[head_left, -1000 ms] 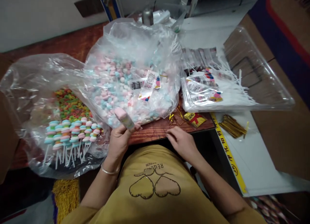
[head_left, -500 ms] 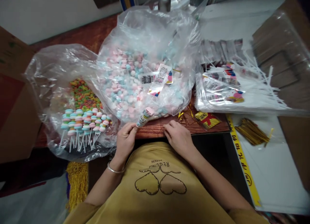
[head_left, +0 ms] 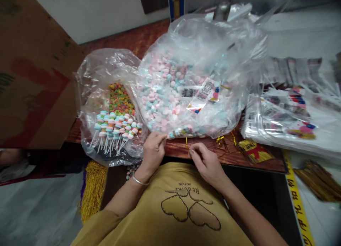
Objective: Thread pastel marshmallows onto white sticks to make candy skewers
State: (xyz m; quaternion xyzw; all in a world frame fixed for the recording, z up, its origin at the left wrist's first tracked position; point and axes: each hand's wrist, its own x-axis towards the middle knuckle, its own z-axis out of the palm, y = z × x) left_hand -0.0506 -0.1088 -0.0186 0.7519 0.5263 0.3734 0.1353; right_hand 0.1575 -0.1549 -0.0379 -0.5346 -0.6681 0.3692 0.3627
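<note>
My left hand (head_left: 154, 150) is closed at the table's front edge, pinching the end of a wrapped marshmallow candy stick (head_left: 188, 130). The stick lies nearly level, pointing right, in clear printed film. A short gold twist tie (head_left: 187, 142) hangs below it, close to the fingertips of my right hand (head_left: 204, 159), which are pressed together in a pinch on its lower end. Behind is a large clear bag of pink, blue and white marshmallows (head_left: 165, 97), with printed wrappers (head_left: 204, 95) on top. Several marshmallow sticks (head_left: 117, 127) lie on a clear bag at left.
Colourful ring candies (head_left: 121, 98) sit behind the sticks. On the right are a stack of printed bags with white sticks (head_left: 287, 114), a gold twist-tie packet (head_left: 254, 150) and a gold bundle (head_left: 318, 178). A cardboard box (head_left: 34, 72) stands at left.
The view has swung left. The wrapped candy stick has turned from slanting upward to nearly level. My right hand stays just right of it, and a gold tie now shows between them.
</note>
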